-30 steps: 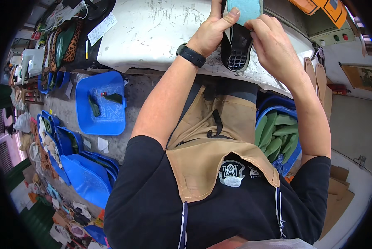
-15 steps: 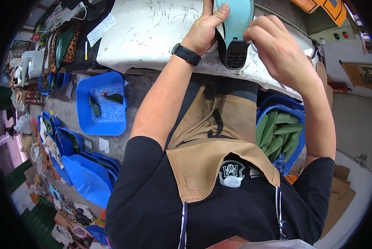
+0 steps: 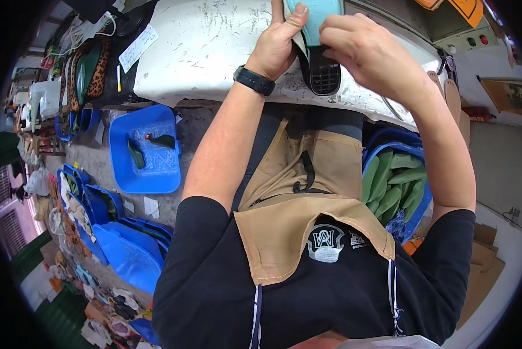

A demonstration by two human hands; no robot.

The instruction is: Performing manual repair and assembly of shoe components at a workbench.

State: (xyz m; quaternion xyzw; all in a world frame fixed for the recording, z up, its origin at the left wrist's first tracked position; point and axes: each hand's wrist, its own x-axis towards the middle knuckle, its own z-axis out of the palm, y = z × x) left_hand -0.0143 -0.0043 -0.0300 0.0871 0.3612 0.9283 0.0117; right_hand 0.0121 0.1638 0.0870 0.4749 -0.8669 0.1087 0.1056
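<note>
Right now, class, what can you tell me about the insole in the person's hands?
The insole is light teal on top, with a black gridded heel piece at its lower end. It is held upright over the white table. The left hand grips its left edge, thumb up; the right hand presses fingers on its right side. Its top is cut off.

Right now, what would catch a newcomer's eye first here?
Top centre, both hands, left and right, grip a teal insole with a black heel piece over a scuffed white table. A blue bin of green insoles sits at the right, another blue tray on the left.
</note>
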